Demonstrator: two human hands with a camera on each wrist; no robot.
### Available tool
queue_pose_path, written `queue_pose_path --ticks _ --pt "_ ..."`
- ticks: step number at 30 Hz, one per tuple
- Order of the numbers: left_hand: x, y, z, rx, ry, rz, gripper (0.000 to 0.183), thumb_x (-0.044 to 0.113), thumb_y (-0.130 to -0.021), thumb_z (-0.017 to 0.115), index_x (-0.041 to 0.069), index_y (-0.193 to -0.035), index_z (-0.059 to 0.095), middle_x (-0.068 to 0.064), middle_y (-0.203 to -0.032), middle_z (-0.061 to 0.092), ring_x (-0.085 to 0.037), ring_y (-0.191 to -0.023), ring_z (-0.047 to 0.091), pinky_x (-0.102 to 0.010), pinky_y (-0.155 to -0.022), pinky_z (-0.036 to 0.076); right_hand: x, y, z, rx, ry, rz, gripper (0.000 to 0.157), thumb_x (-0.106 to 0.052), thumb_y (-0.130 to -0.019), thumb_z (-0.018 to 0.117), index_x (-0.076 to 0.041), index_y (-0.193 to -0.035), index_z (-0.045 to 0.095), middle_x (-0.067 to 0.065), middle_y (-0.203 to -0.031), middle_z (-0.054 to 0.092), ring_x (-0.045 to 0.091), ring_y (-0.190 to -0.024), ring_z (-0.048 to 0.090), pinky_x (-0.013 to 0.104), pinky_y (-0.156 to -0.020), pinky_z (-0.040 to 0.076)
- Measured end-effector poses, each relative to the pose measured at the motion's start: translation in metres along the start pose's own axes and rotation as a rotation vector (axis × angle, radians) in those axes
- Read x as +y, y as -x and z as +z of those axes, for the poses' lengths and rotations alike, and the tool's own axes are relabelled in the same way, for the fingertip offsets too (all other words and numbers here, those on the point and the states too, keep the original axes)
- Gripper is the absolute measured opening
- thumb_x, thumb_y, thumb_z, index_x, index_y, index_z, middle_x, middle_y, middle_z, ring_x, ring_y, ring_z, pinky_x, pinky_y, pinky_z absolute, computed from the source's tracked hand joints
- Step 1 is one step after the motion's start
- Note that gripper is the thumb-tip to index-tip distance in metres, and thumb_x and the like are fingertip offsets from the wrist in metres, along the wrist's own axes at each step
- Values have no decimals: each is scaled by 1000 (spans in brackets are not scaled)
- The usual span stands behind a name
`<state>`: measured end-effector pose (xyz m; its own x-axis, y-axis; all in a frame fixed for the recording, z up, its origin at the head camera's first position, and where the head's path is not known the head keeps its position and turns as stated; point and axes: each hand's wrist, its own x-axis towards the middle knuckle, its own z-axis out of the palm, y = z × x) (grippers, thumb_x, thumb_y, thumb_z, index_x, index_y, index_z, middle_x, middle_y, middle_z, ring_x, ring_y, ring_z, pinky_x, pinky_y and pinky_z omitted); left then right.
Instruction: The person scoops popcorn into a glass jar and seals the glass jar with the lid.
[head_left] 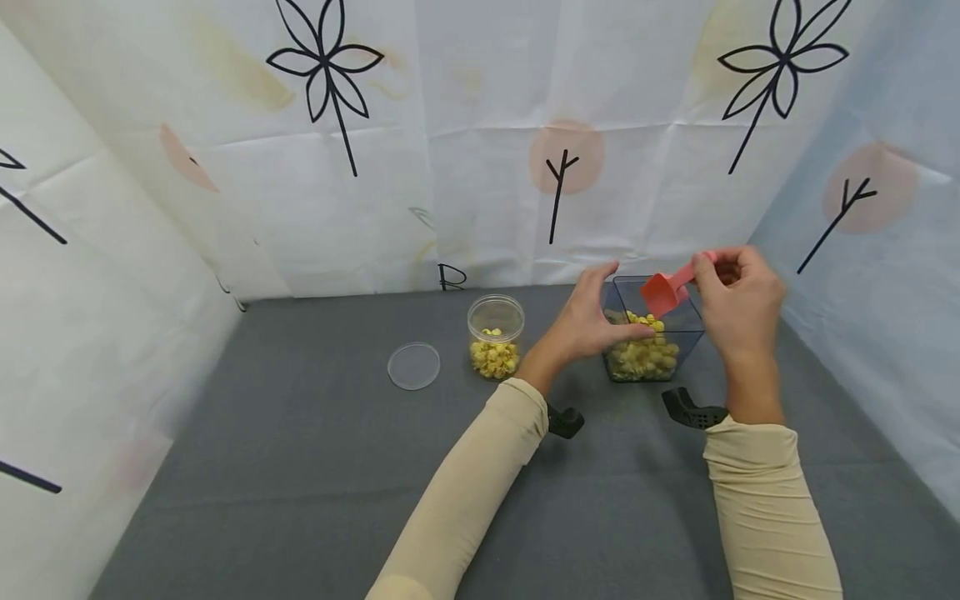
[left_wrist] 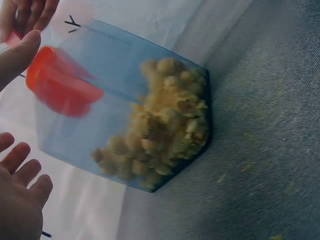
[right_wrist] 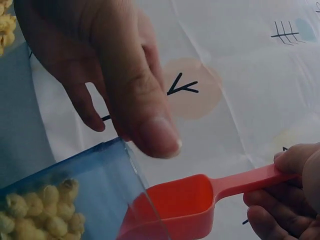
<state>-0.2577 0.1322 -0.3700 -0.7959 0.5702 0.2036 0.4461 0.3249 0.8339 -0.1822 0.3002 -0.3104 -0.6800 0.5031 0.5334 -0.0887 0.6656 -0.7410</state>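
My right hand (head_left: 742, 300) pinches the handle of a red scoop (head_left: 663, 293) over a clear square container (head_left: 692, 343). In the right wrist view the scoop (right_wrist: 182, 200) is tilted at the container's rim, its bowl showing bare red inside. Yellow popcorn (head_left: 641, 360) fills the container's lower part. My left hand (head_left: 588, 317) is at the container's left side, thumb and fingers spread wide near the rim. The left wrist view shows these spread fingers (left_wrist: 37, 187) apart from the container wall (left_wrist: 117, 45), holding nothing.
Left of the container stands a round clear jar (head_left: 497, 318), partly filled with popcorn. A round clear lid (head_left: 414, 367) lies flat farther left on the grey tabletop (head_left: 315, 467). White printed cloth (head_left: 480, 167) rises behind the table and along both sides.
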Motion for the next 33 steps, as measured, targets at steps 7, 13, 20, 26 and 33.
queue_pose_path --ticks 7,13,20,26,33 --pt "-8 -5 10 -11 1 2 106 49 -81 84 27 -163 22 1 -166 28 -21 -151 38 -44 -116 44 6 3 3 -48 98 -38 36 -32 -102 62 2 -113 67 21 -101 70 -19 -74 42 7 -71 36" --pt "-7 -11 16 -14 -10 1 110 50 -79 86 28 -164 19 2 -169 22 -20 -153 34 -45 -118 42 10 6 5 -75 128 -55 35 -32 -102 62 1 -112 67 21 -99 71 -19 -73 40 5 -70 35" --pt "-6 -18 24 -10 -9 -20 116 49 -77 88 29 -164 15 2 -169 20 -19 -153 34 -44 -118 42 17 9 9 -93 160 -64 33 -31 -102 63 0 -110 69 21 -98 72 -16 -73 40 7 -71 35" --pt "-8 -20 29 -11 15 -52 117 49 -76 88 32 -164 13 4 -170 18 -18 -153 31 -45 -118 41 21 11 11 -81 120 -63 34 -30 -101 65 2 -110 69 22 -97 71 -16 -74 42 7 -72 36" --pt "-10 -23 31 -2 37 -87 113 48 -74 89 34 -162 21 4 -165 23 -18 -146 39 -41 -114 46 23 11 11 -80 112 -65 34 -30 -101 66 2 -110 69 23 -98 71 -18 -73 41 7 -72 35"
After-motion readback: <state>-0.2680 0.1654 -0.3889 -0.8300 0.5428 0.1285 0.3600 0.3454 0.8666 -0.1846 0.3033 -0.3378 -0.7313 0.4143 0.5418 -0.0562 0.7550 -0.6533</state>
